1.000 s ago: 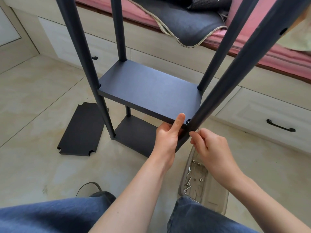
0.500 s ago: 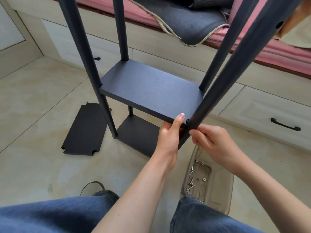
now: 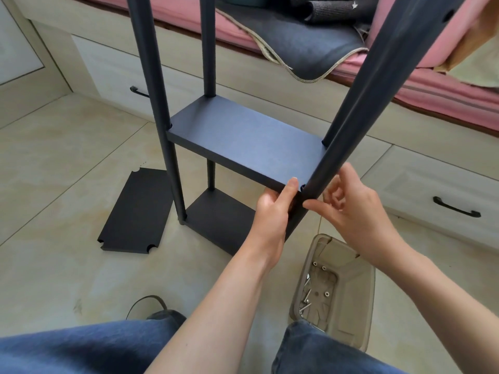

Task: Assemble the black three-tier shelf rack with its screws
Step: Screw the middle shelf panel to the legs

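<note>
Head view, left hand [image 3: 272, 211] gripping flat matte shelf [image 3: 243, 141], right hand [image 3: 359, 211] fingers pinching round pole [image 3: 351, 125]

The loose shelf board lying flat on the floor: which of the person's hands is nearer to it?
Left. The left hand grips the middle shelf's near edge, on the side towards the loose shelf board. The right hand is beyond the near post, farther away.

The shelf board [image 3: 243, 141] looks matt black with a fine grain; the poles [image 3: 364, 109] are smooth, dull black. Screws [image 3: 306, 298] gleam like metal in a beige moulded tray [image 3: 361, 306]. The floor tiles [image 3: 67, 157] shine faintly.
</note>
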`<state>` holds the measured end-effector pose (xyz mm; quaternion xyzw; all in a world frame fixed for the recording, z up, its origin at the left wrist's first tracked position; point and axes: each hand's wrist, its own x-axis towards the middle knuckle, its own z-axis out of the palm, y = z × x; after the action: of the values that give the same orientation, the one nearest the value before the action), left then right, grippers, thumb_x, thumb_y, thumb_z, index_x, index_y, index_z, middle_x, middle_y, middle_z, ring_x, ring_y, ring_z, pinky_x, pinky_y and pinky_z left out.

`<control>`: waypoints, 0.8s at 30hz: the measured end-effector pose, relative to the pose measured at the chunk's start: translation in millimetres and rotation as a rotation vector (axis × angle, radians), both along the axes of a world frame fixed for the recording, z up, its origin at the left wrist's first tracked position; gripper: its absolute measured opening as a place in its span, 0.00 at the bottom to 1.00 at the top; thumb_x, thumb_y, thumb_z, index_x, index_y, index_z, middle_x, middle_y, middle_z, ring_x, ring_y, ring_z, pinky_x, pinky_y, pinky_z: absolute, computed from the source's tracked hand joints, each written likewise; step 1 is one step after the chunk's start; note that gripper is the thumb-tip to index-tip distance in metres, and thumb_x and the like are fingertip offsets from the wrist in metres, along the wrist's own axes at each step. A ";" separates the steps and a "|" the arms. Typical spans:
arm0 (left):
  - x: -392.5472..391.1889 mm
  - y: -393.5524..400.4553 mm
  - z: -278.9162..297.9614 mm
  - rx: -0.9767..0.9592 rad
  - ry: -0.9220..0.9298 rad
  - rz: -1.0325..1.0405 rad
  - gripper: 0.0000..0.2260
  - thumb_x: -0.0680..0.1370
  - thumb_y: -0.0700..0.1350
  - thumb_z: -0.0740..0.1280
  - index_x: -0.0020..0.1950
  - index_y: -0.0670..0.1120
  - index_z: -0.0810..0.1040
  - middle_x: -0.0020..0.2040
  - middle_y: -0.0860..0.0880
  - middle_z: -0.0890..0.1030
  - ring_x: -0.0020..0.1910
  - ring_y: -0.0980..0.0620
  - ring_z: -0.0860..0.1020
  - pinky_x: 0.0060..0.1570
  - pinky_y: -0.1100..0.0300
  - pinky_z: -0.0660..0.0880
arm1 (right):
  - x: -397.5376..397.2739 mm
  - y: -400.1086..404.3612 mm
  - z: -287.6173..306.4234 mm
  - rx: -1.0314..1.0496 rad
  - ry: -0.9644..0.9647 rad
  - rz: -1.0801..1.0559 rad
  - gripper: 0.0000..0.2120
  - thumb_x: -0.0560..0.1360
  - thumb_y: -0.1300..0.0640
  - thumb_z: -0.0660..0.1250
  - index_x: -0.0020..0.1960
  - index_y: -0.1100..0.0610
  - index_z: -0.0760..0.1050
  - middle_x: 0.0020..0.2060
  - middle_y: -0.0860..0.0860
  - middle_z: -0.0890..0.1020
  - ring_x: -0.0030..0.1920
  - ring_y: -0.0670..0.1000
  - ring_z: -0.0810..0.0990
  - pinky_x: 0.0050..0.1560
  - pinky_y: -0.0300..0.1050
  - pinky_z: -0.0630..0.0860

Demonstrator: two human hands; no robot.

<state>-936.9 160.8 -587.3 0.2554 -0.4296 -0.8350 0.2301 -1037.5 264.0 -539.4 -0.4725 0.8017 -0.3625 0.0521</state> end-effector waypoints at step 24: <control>-15.1 -16.5 -0.3 -0.049 -0.013 0.046 0.12 0.83 0.56 0.63 0.65 0.55 0.71 0.57 0.46 0.84 0.58 0.48 0.83 0.65 0.45 0.77 | -10.1 -24.1 -3.8 -0.160 -0.155 0.120 0.17 0.71 0.47 0.69 0.57 0.43 0.68 0.46 0.51 0.79 0.45 0.54 0.80 0.44 0.55 0.81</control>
<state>-952.0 144.3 -587.7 0.2648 -0.4452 -0.8172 0.2528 -1047.7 239.9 -543.3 -0.4927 0.7342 -0.4569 0.0977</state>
